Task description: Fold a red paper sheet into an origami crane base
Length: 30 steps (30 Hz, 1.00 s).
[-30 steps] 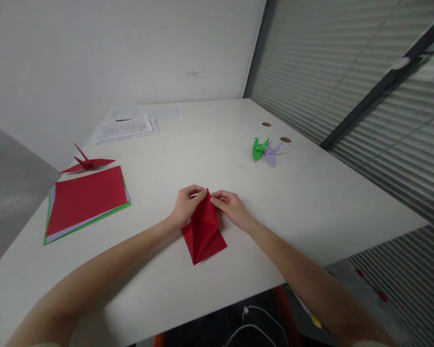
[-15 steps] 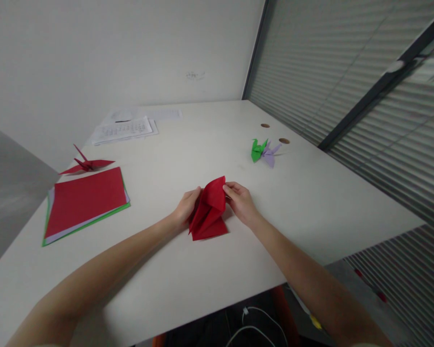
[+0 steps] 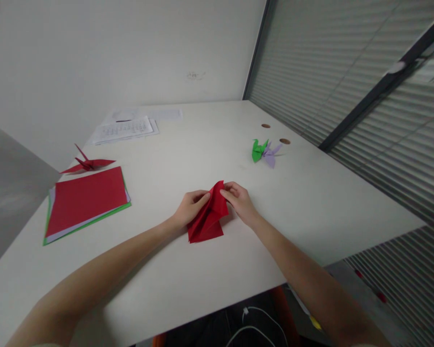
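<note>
Between my two hands is a partly folded sheet of red origami paper (image 3: 209, 220), its lower edge on the white table and its upper flap raised. My left hand (image 3: 191, 208) is closed on the paper's left side, thumb lying over the fold near the top. At the upper right corner, my right hand (image 3: 240, 201) pinches the raised flap between thumb and fingers. The fingertips behind the paper are hidden.
To the left lies a stack of red, lilac and green paper (image 3: 88, 200), with a red paper crane (image 3: 88, 165) behind it. A green crane (image 3: 257, 151) and a lilac crane (image 3: 270, 155) stand back right. Printed sheets (image 3: 125, 129) lie at the far left.
My left thumb has moved up and right over the fold. The raised flap has narrowed and tipped to the right, with my right hand still pinching it.
</note>
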Motion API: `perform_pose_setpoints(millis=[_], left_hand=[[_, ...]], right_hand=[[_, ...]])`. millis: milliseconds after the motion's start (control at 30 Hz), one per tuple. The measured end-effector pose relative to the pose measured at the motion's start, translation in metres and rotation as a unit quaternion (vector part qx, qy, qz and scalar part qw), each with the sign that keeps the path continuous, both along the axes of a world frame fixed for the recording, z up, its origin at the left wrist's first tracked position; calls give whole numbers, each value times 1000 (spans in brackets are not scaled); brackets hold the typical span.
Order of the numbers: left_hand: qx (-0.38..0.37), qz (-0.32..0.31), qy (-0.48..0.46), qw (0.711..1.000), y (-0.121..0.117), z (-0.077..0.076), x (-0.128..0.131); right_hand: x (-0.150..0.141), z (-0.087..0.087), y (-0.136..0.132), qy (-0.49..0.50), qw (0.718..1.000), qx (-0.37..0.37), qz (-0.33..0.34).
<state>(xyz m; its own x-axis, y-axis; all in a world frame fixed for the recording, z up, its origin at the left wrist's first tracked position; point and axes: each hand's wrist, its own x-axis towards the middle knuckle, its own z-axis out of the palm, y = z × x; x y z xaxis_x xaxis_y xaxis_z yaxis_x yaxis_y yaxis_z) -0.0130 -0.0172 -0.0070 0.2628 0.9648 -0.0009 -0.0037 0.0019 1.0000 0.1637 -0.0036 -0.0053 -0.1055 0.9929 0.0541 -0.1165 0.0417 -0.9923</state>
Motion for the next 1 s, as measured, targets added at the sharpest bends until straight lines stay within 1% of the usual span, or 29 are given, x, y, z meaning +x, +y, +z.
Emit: perform_pose_setpoints(millis=[133,233,433,533,700,900,1000], left_hand=[[21,-7,9,1000,-1,2,-1],[32,-21,22,999,-3,3,-1],[20,-48,7,999,-6,0,-1],[12,-41,-4,999,-6,2,0],[5,-37,-6,999,-7,5,2],[5,-40,5,999,-7,3,2],[9,-41,4,999,-8,3,3]], right_hand=[[1,7,-3,-22,999,33,-8],[3,8,-3,-42,998,41,-8],[3,5,-3,-41,999,28,2],[2,4,-4,-34,999,23,1],[-2,5,-7,-21,1000,5,22],[-4,6,-8,-17,1000,-6,-2],[-5,5,-8,-5,1000,-17,-1]])
